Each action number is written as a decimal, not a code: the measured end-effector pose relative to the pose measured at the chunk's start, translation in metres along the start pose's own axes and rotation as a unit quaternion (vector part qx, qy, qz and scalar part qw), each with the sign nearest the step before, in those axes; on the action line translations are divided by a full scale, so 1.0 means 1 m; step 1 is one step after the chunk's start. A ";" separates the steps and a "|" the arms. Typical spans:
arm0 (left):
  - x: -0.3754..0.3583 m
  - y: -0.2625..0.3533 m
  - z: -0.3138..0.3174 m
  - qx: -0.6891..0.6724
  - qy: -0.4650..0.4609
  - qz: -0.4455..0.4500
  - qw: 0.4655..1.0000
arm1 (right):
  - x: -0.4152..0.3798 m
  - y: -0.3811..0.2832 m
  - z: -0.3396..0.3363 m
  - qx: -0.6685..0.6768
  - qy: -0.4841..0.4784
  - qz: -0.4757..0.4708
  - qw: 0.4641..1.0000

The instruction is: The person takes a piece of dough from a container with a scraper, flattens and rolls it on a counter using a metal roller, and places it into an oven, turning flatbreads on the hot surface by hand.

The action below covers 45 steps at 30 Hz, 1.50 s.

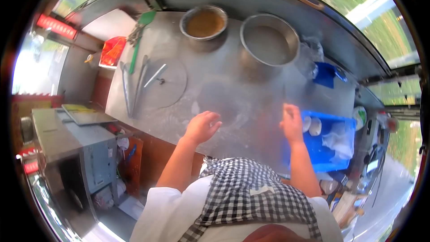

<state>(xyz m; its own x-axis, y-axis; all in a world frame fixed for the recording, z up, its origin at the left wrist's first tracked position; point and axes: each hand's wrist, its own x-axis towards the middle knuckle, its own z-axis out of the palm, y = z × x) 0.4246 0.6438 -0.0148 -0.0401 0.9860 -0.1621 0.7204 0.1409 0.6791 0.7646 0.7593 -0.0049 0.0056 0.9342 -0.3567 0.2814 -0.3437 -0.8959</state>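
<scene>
- Wide, rounded view down onto a steel tabletop, dusted with pale powder or smears around the centre of the frame.
- At centre, just left of the middle: left hand, half open above the tabletop, with fingers loosely curled and nothing visible in hold.
- Right of centre: right hand, with fingers pointing up the frame, loosely bent, and nothing visible in hold; just beside the left edge of a blue plastic tub, contact impossible to tell.
- In that tub, at lower right of the frame: white dough-like pieces near the upper left corner, and a crumpled whitish plastic bag to their right.
- At top centre: metal bowl of brown filling; right of it, a larger steel basin, then a clear plastic bag and a blue packet.
- At upper left: metal tongs beside a round transparent lid, and a green-handled swatter.
- At bottom: black-and-white checked apron over white sleeves.
</scene>
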 end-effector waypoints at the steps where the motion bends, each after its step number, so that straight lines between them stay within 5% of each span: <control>1: 0.001 -0.006 0.001 -0.004 0.008 0.021 1.000 | 0.001 -0.005 -0.002 0.011 0.003 -0.043 0.999; 6: -0.018 -0.023 0.001 -0.002 0.015 0.002 1.000 | 0.037 -0.055 -0.012 0.027 0.016 -0.171 0.985; 13: -0.064 -0.030 0.010 0.011 0.093 -0.053 0.994 | 0.161 -0.073 0.011 -0.248 0.055 -0.377 0.891; 19: -0.108 0.005 0.030 0.019 0.095 -0.139 0.986 | 0.240 -0.061 0.037 -0.430 -0.036 -0.317 0.845; 25: -0.118 0.053 0.050 0.016 0.093 -0.140 0.986 | 0.264 -0.051 0.030 -0.386 -0.038 -0.410 0.826; 30: -0.099 0.070 0.055 0.032 0.089 -0.086 0.992 | 0.207 -0.063 -0.027 -0.185 0.041 -0.505 0.842; 32: -0.089 0.077 0.054 0.025 0.078 -0.081 0.993 | 0.134 -0.088 -0.062 0.002 -0.003 -0.206 0.979; 38: -0.040 0.119 0.072 0.026 0.003 -0.005 1.000 | 0.053 -0.019 -0.192 0.258 0.036 -0.085 0.962; 45: 0.015 0.174 0.111 0.070 -0.096 0.119 0.986 | -0.044 0.046 -0.293 0.222 0.197 -0.029 0.955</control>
<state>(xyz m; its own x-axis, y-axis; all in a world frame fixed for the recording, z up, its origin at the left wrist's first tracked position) 0.6264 0.6734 0.0216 0.2632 0.9528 -0.1512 0.7822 -0.1190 0.6116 1.0581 0.7302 0.0468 0.3868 0.8866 -0.2538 -0.1409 -0.2151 -0.9664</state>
